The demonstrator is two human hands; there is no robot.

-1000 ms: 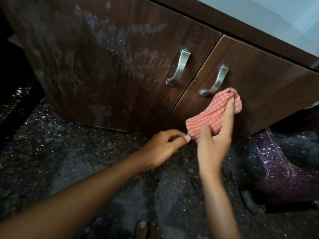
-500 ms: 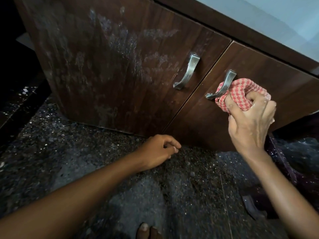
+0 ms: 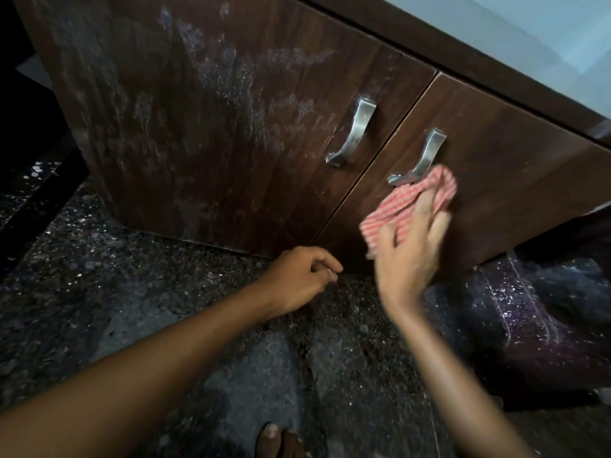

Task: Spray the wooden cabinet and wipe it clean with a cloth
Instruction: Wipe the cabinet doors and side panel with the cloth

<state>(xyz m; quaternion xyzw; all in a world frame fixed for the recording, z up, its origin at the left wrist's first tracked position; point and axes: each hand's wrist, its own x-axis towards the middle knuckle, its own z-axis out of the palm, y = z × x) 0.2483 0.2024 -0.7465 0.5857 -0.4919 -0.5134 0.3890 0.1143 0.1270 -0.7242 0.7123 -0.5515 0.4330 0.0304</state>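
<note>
The wooden cabinet (image 3: pixel 231 127) fills the far half of the view, its two dark brown doors meeting at a seam that runs diagonally down toward the floor. The left door (image 3: pixel 205 133) carries whitish streaks and speckled residue across most of its face; the right door (image 3: pixel 515 180) looks more uniform and darker. Each door has a curved metal handle: the left handle (image 3: pixel 353 135) stands clear, and the right handle (image 3: pixel 421 160) has its lower end touching the cloth. The cloth (image 3: pixel 410 209), red-and-white checked and bunched, is pressed against the right door just below and to the right of that handle. The right hand (image 3: pixel 411 256) holds the cloth, fingers spread over it and flat toward the door; the hand is motion-blurred. The left hand (image 3: pixel 302 279) hangs near the bottom edge of the doors by the seam, fingers curled loosely inward with nothing held, a ring visible on one finger. The floor (image 3: pixel 132 309) is dark speckled stone. At the near edge, toes of a bare foot (image 3: pixel 277 441) show. A dark glittery object (image 3: pixel 545 325) lies on the floor at right, partly under the cabinet; its identity cannot be determined.
</note>
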